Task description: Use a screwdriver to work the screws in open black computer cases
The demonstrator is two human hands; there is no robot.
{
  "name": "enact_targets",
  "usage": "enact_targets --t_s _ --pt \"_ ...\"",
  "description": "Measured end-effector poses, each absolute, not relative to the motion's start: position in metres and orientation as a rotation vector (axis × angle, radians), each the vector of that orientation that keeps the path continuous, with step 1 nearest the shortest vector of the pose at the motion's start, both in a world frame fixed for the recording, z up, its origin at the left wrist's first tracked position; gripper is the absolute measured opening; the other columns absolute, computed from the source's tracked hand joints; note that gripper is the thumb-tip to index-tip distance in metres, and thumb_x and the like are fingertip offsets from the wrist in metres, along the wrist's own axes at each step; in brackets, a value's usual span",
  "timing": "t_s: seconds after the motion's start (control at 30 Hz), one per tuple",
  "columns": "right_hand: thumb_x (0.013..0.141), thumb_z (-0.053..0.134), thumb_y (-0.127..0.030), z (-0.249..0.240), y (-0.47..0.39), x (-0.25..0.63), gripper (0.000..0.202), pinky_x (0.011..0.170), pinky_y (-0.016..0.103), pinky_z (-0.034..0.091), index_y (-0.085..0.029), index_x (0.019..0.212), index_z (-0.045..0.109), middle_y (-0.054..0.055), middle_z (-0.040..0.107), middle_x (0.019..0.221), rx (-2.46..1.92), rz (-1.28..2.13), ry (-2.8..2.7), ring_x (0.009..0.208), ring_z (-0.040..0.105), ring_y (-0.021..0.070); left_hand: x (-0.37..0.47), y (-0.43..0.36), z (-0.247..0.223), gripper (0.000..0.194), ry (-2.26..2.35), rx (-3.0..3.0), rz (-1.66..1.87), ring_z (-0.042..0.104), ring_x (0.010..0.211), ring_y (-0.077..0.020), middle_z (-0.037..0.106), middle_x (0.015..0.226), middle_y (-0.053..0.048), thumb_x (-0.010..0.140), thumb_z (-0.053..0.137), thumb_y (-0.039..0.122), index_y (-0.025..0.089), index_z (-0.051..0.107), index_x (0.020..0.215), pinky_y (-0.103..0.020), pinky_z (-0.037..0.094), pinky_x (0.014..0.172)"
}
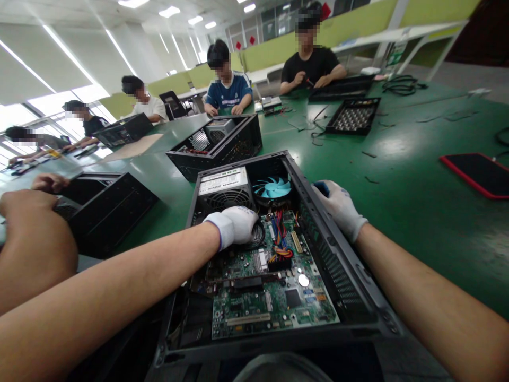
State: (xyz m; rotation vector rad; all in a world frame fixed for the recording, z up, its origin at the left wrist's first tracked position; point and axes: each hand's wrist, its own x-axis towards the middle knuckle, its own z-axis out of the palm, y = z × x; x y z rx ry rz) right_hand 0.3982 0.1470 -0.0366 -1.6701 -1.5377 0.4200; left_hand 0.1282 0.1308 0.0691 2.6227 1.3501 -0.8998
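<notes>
An open black computer case (pixel 345 265) lies in front of me, its motherboard (pixel 292 297) facing up. My left hand (pixel 238 224), in a white glove, reaches inside over the round black cooler (pixel 257 236), below the power supply (pixel 225 185). Its fingers are curled downward, and whatever they grip is hidden. At the case's right rim, my gloved right hand (pixel 338 207) grips the side rail from outside. A light-blue fan (pixel 272 188) sits at the far end of the case. Coloured power wires (pixel 280 246) run down to a black connector on the board.
Another open case (pixel 222 146) stands just beyond mine. To the left, a co-worker's arm (pixel 35 233) reaches to a black case (pixel 115 212). A red-edged black tray (pixel 477 172), a perforated panel (pixel 353 116) and cables (pixel 403 85) lie on the green table (pixel 413 228). Several people sit around it.
</notes>
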Motion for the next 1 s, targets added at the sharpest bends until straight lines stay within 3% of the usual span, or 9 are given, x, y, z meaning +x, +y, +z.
enact_targets --t_s 0.73,1.0 --pt "0.091 0.051 -0.066 -0.032 0.144 0.396 0.047 0.079 0.04 0.05 -0.022 0.086 0.068 0.01 0.07 0.087 -1.679 0.438 -1.546 0.085 0.063 0.0276 0.129 0.132 0.065 0.056 1.283 2.611 -0.891 0.072 0.112 -0.0352 0.074 0.123 -0.019 0.074 0.076 0.043 0.013 0.07 0.121 -0.038 0.06 0.093" --pt "0.094 0.048 -0.067 -0.026 0.141 0.399 0.054 0.087 0.046 0.052 -0.02 0.107 0.073 0.013 0.075 0.105 -1.592 0.543 -1.594 0.098 0.066 0.0315 0.125 0.13 0.076 0.072 1.285 2.577 -0.712 0.074 0.108 -0.0363 0.075 0.118 -0.021 0.072 0.074 0.048 0.01 0.059 0.132 -0.04 0.061 0.089"
